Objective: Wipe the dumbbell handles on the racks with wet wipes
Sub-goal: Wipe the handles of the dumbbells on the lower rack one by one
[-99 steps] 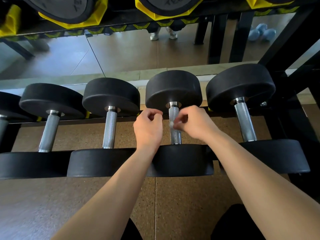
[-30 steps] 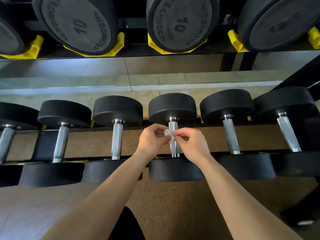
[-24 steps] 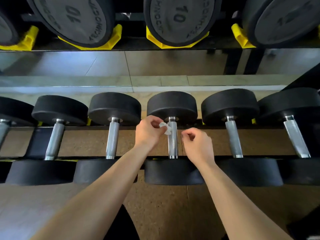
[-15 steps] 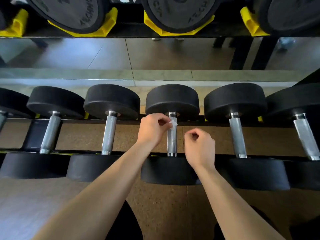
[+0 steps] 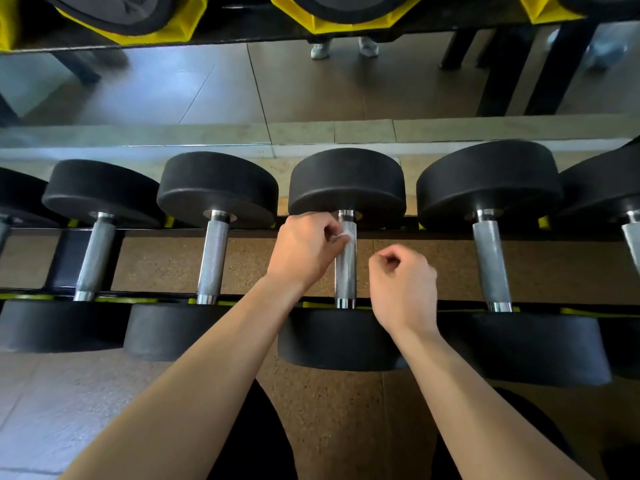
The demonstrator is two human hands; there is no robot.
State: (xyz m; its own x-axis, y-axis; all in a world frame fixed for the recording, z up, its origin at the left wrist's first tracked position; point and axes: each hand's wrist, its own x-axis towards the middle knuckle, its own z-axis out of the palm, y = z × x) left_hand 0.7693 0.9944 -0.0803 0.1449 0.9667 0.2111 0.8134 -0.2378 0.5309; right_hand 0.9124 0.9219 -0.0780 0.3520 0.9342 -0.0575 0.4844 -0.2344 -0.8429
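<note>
Several black dumbbells with knurled steel handles lie side by side on the low rack. My left hand (image 5: 304, 249) pinches a small white wet wipe (image 5: 344, 234) and holds it against the top of the middle dumbbell's handle (image 5: 345, 271), just under the far weight head. To the right of that handle, my right hand (image 5: 403, 284) hovers with its fingers curled and holds nothing; it does not touch the handle.
Neighbouring handles stand to the left (image 5: 213, 258) and right (image 5: 491, 265). An upper shelf with yellow cradles (image 5: 173, 26) and larger dumbbells hangs over the far edge. A mirror behind the rack reflects the floor and a person's shoes (image 5: 341, 48). Cork-coloured floor lies under the rack.
My right hand let go of the wipe and drew back to the right of the handle. My left hand carried the wipe up to the top of the handle. The view tilted down.
</note>
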